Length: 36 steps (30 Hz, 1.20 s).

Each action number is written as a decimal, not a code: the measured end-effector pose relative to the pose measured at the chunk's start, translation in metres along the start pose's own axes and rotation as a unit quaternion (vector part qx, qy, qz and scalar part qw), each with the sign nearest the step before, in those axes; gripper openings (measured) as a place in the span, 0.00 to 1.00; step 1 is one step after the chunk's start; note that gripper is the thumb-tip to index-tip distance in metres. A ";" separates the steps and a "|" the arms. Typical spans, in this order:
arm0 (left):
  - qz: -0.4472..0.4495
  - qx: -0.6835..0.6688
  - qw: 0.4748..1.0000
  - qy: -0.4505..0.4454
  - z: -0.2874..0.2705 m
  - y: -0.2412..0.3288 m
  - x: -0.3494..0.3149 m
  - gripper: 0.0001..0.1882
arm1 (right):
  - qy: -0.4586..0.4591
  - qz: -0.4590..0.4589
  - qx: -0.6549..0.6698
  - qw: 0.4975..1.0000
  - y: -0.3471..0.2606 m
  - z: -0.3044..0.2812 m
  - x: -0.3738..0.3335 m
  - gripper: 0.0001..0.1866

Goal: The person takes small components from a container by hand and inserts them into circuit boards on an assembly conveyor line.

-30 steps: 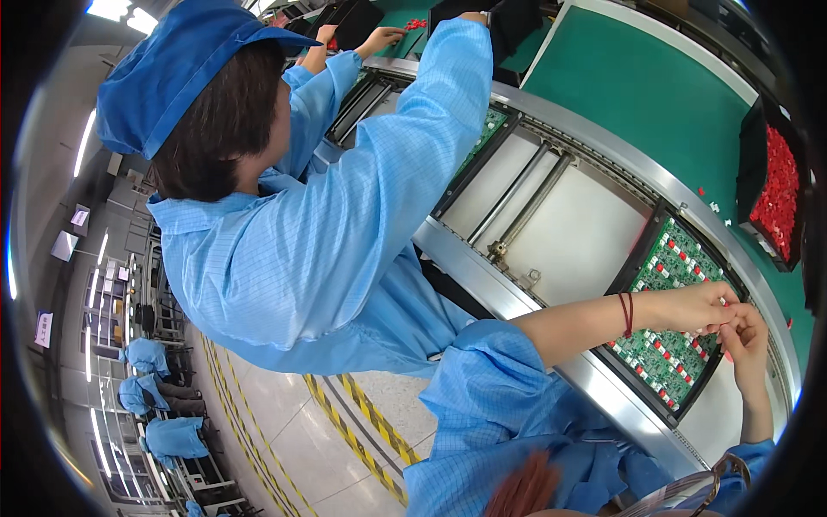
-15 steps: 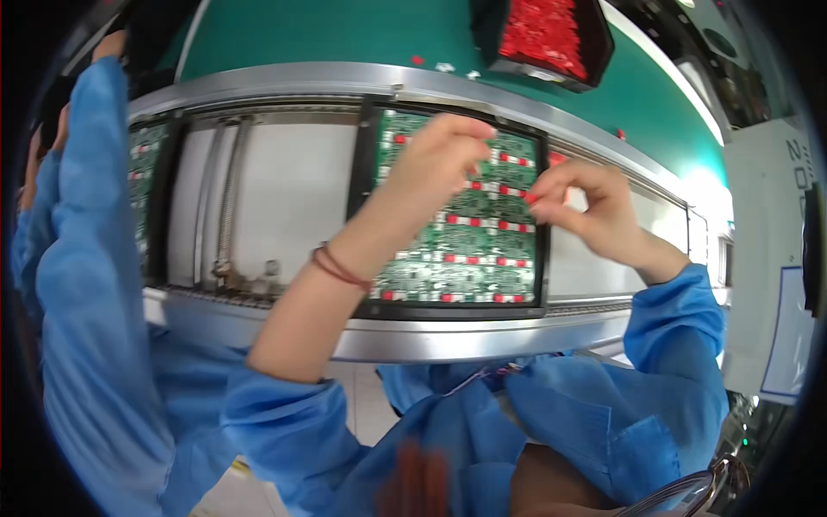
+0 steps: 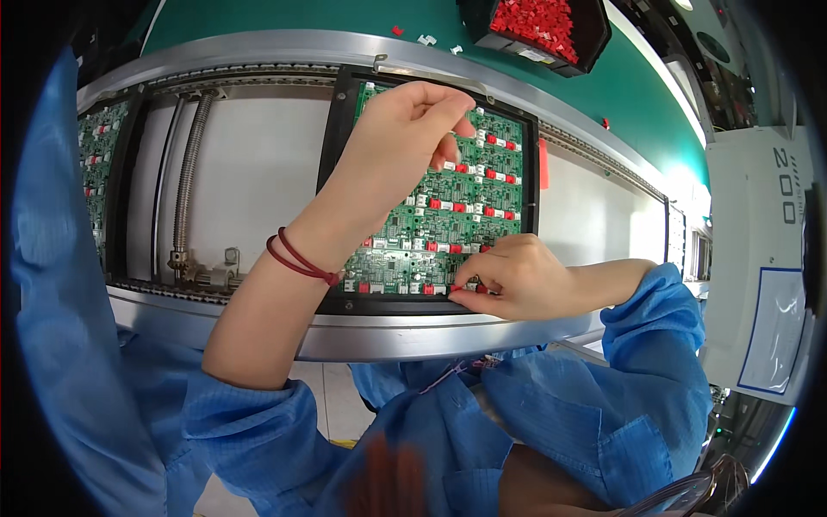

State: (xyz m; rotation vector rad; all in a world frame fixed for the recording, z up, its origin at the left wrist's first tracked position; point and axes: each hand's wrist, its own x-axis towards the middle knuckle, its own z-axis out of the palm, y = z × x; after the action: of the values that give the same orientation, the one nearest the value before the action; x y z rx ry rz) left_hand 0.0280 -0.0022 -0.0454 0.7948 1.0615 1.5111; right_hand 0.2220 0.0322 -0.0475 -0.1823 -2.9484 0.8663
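Observation:
A panel of green circuit boards [image 3: 392, 228], set with rows of small red and white connectors, lies in a black frame [image 3: 531, 172] on the conveyor. Over its upper part hangs my left hand [image 3: 413, 129], fingers curled and thumb against index; whatever they hold, if anything, is hidden. At the panel's near edge, my right hand [image 3: 521, 277] pinches a small red connector [image 3: 456, 290] between thumb and forefinger, down at the bottom row. My left hand and forearm cover the panel's upper left part.
A black bin [image 3: 594, 52] full of red connectors [image 3: 534, 26] stands on the green surface [image 3: 301, 15] beyond the metal rail [image 3: 250, 45]. Loose red and white connectors [image 3: 426, 40] lie nearby. Another board panel [image 3: 99, 172] sits at far left, beside a co-worker's blue sleeve [image 3: 65, 302].
My right hand has moved from the panel's right edge down and left to the bottom row, with the red connector. My left hand stays over the upper part, shifted slightly left and up in view.

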 end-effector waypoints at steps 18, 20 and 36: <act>-0.007 -0.017 1.000 -0.006 -0.022 -0.006 -0.001 0.10 | 0.029 0.013 -0.012 0.999 0.003 0.023 0.009 0.07; -0.008 -0.015 1.000 -0.005 -0.023 -0.005 -0.002 0.10 | 0.031 0.012 -0.013 0.999 0.003 0.023 0.010 0.07; 0.001 -0.003 1.000 -0.010 -0.044 -0.006 -0.005 0.12 | -0.007 0.027 -0.020 0.999 -0.001 0.029 0.022 0.09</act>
State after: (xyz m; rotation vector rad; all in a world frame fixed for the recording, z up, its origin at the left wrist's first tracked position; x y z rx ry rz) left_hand -0.0081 -0.0157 -0.0671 0.8057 1.0418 1.5051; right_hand 0.1971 0.0187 -0.0710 -0.2589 -2.9883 0.8181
